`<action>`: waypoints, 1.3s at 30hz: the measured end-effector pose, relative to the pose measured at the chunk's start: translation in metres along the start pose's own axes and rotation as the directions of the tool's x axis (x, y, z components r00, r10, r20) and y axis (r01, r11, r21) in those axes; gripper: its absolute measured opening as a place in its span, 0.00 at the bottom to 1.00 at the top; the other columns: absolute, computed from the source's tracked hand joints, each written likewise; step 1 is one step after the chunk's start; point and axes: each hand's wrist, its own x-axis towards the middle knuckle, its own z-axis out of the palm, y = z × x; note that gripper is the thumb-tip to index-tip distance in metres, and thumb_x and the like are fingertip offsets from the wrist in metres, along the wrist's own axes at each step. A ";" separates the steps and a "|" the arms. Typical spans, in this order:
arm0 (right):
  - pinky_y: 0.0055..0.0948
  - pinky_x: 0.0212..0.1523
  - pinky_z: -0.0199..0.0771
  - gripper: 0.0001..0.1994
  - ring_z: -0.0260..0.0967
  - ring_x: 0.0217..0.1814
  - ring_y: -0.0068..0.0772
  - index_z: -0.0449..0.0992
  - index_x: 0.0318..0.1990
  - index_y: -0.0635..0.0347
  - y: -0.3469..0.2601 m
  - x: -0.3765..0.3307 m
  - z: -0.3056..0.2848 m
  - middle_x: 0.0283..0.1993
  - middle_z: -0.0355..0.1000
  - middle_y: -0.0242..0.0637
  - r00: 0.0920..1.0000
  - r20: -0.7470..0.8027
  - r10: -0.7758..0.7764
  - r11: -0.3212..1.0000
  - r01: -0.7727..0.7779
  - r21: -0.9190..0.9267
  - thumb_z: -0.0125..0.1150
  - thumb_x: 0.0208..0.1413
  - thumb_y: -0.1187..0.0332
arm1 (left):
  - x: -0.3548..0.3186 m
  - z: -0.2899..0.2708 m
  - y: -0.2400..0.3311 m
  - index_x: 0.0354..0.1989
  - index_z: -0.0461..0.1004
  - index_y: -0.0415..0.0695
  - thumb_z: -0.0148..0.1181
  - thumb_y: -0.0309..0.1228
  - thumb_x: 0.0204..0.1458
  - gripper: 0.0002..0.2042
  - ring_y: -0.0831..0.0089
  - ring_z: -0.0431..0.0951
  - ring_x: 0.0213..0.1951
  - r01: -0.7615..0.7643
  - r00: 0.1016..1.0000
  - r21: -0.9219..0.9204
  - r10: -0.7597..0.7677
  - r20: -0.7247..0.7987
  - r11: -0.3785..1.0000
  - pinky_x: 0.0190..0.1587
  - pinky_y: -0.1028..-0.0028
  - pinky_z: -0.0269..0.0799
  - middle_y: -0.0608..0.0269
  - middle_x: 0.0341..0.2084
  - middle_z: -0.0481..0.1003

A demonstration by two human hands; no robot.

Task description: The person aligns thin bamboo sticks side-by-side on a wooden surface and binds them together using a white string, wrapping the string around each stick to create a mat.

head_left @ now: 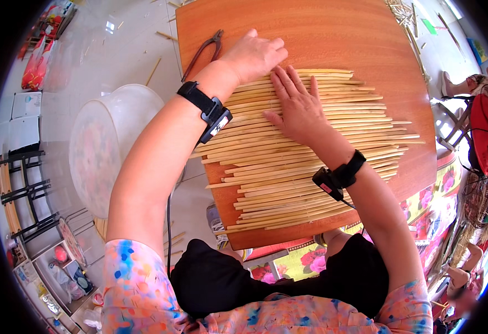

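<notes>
head view: one camera, looking down on a wooden board surface across the person's lap.
bamboo strips: one flat layer, laid side by side, running left-right, covering the middle and near part of the surface; too many and too tightly packed to count, likely several dozen.
left hand: knuckles curled, resting on the far left end of the strips; grip hidden, can't tell if it holds a strip.
right hand: open, palm down, fingers spread flat on the strips, just beside the left hand.
wrist bands: 2, black, one per wrist.
pliers: 1, on the surface's far left corner, near the left hand, not touching.
plastic tub: 1, translucent, on the floor left of the surface.
loose sticks: a few scattered on the floor.
</notes>
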 end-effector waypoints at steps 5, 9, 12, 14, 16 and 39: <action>0.62 0.77 0.32 0.42 0.35 0.83 0.42 0.52 0.74 0.61 -0.001 0.000 -0.002 0.80 0.45 0.39 1.000 0.015 0.015 1.000 -0.016 0.015 0.49 0.62 0.40 | -0.007 -0.002 0.003 0.45 0.74 0.47 0.52 0.27 0.57 0.09 0.65 0.78 0.45 0.079 0.996 -0.104 -0.081 -0.021 0.991 0.49 0.63 0.67 0.66 0.46 0.75; 0.63 0.76 0.37 0.40 0.36 0.83 0.43 0.54 0.73 0.60 0.016 0.001 -0.020 0.79 0.47 0.40 0.996 -0.070 0.062 0.997 -0.059 0.049 0.50 0.63 0.42 | -0.041 -0.007 0.017 0.61 0.69 0.46 0.53 0.34 0.62 0.19 0.55 0.71 0.59 0.241 0.955 -0.175 -0.265 -0.133 0.955 0.61 0.53 0.63 0.57 0.60 0.68; 0.63 0.75 0.41 0.36 0.39 0.82 0.45 0.57 0.72 0.57 0.038 -0.012 -0.038 0.78 0.50 0.41 0.982 -0.147 0.118 0.992 -0.109 0.062 0.51 0.64 0.43 | -0.079 -0.028 0.060 0.68 0.62 0.46 0.55 0.44 0.61 0.29 0.50 0.59 0.68 0.225 0.970 -0.227 -0.240 -0.041 0.948 0.69 0.46 0.53 0.54 0.69 0.58; 0.63 0.74 0.42 0.35 0.40 0.82 0.46 0.57 0.72 0.56 0.052 -0.028 -0.055 0.77 0.50 0.41 0.979 -0.134 0.154 0.987 -0.146 0.064 0.50 0.65 0.44 | -0.104 -0.032 0.096 0.72 0.57 0.48 0.58 0.52 0.58 0.37 0.51 0.51 0.73 0.181 0.983 -0.185 -0.171 0.068 0.966 0.71 0.44 0.48 0.56 0.73 0.52; 0.63 0.74 0.44 0.32 0.40 0.81 0.49 0.58 0.72 0.55 0.062 -0.049 -0.075 0.77 0.51 0.43 0.973 -0.156 0.167 0.985 -0.157 0.074 0.50 0.66 0.47 | -0.121 -0.037 0.118 0.74 0.52 0.49 0.58 0.57 0.55 0.42 0.53 0.47 0.75 0.116 0.980 -0.226 -0.075 0.184 0.967 0.72 0.43 0.44 0.59 0.75 0.48; 0.42 0.59 0.66 0.20 0.66 0.59 0.41 0.75 0.54 0.58 -0.010 -0.092 -0.061 0.52 0.71 0.36 0.986 -0.071 -0.152 0.963 0.164 0.213 0.63 0.57 0.60 | -0.084 -0.035 0.053 0.38 0.80 0.43 0.65 0.26 0.51 0.06 0.56 0.77 0.46 0.271 0.948 -0.335 -0.310 -0.069 0.902 0.49 0.60 0.74 0.59 0.39 0.77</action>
